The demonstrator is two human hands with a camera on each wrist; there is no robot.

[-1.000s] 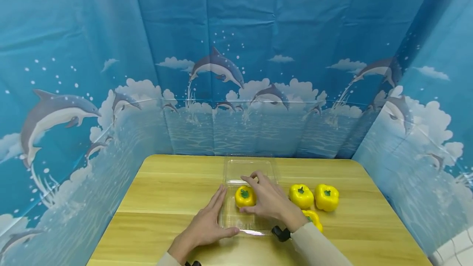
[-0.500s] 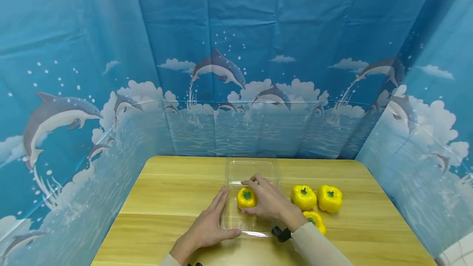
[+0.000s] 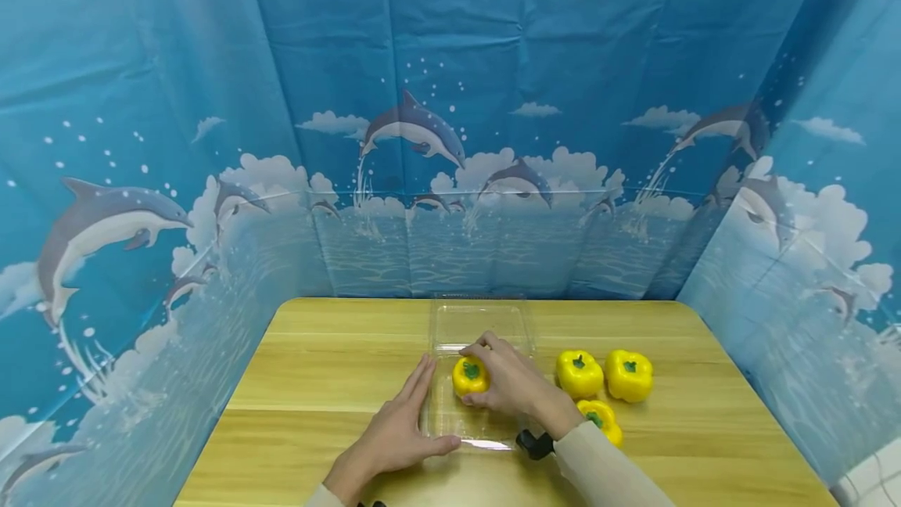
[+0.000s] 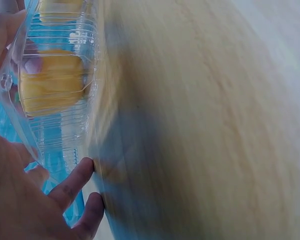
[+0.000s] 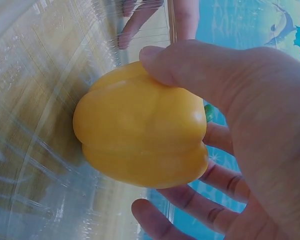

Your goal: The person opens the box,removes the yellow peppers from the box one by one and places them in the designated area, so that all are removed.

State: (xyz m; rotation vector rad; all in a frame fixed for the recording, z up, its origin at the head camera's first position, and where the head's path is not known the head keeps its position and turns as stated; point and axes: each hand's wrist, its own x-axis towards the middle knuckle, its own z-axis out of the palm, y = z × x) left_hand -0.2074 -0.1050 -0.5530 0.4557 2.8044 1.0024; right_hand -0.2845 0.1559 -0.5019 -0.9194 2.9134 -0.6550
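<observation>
A yellow bell pepper (image 3: 466,383) with a green stem is inside the clear plastic container (image 3: 457,425), whose clear lid (image 3: 479,324) lies folded back behind it. My right hand (image 3: 517,391) holds this pepper, thumb on the near side and fingers round the far side. In the right wrist view, the thumb presses on the pepper (image 5: 140,130). My left hand (image 3: 394,427) rests at the container's left side with straight fingers, its thumb spread along the front edge. Through the container wall, the left wrist view shows the pepper (image 4: 52,85).
On the wooden table (image 3: 317,382), right of the container, stand more yellow peppers: one (image 3: 579,374) behind, another (image 3: 629,375) farther right, and a third (image 3: 607,422) partly behind my right forearm. A blue dolphin-print curtain (image 3: 450,249) surrounds the back and sides.
The head view shifts slightly. Both hands and the pepper keep nearly the same places.
</observation>
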